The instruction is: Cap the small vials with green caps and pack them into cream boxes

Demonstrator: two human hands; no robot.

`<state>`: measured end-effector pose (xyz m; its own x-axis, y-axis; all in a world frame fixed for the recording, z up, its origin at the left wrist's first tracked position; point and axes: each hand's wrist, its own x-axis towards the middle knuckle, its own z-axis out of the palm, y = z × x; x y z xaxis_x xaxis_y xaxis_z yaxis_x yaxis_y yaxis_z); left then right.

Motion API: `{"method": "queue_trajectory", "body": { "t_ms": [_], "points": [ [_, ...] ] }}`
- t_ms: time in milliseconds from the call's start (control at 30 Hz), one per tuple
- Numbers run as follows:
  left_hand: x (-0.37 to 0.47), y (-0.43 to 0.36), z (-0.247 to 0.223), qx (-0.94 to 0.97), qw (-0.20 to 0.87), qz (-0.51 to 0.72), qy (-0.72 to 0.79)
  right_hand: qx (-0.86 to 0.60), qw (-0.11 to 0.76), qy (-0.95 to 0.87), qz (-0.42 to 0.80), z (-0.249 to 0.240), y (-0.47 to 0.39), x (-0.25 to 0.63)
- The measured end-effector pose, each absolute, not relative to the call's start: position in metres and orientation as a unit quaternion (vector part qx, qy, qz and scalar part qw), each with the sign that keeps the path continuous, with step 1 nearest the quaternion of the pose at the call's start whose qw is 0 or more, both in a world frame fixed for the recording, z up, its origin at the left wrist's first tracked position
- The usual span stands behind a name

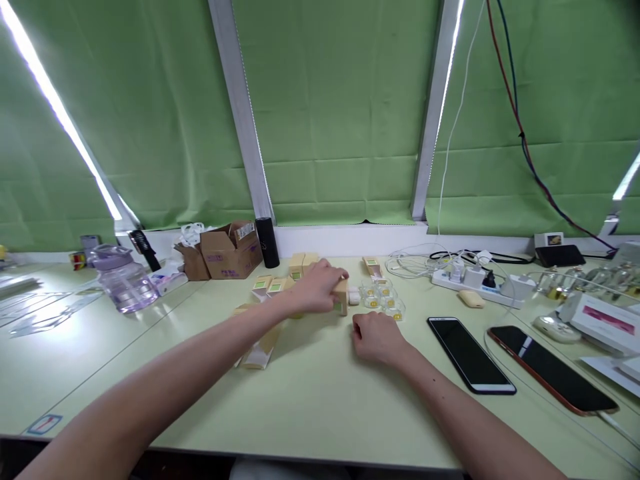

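Observation:
My left hand (323, 288) reaches across to the middle of the table, its fingers closed over a small cream carton (343, 297) that stands on end. My right hand (379, 338) rests on the table as a loose fist; its palm side is hidden, so I cannot tell whether anything is inside. Just beyond it lie several clear plastic pieces with yellow centres (385, 297). A small white cap-like item (354, 296) sits between the carton and these pieces. Left of and behind my left hand are more cream cartons (262, 285), and open ones (260, 350) lie under my forearm.
A dark phone (470, 353) and an orange-edged phone (550, 367) lie at right. Behind them are a power strip (475, 288) and tangled white cables (413, 263). At left stand a purple water jug (124, 280), a cardboard box (230, 253) and a black cylinder (267, 243).

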<state>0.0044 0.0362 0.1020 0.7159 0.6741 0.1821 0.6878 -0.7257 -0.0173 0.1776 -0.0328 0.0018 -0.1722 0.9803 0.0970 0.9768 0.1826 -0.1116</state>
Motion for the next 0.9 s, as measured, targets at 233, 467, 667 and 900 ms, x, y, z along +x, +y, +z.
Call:
{"method": "queue_trajectory", "body": {
  "t_ms": [233, 467, 667, 900],
  "points": [
    [0.017, 0.131, 0.109, -0.871, 0.111, -0.073, -0.472, -0.636, 0.072, -0.768, 0.022, 0.005, -0.035, 0.176],
    [0.032, 0.174, 0.068, -0.849, 0.118, -0.042, -0.513, -0.640, 0.067, -0.765, 0.024, 0.004, -0.035, 0.175],
    [0.036, 0.172, 0.043, -0.834, 0.111, -0.039, -0.540, -0.634, 0.060, -0.770, 0.024, 0.007, -0.036, 0.175],
    [0.043, 0.137, 0.032, -0.833, 0.095, -0.072, -0.541, -0.635, 0.059, -0.770, 0.027, 0.008, -0.036, 0.174]
  ]
}}
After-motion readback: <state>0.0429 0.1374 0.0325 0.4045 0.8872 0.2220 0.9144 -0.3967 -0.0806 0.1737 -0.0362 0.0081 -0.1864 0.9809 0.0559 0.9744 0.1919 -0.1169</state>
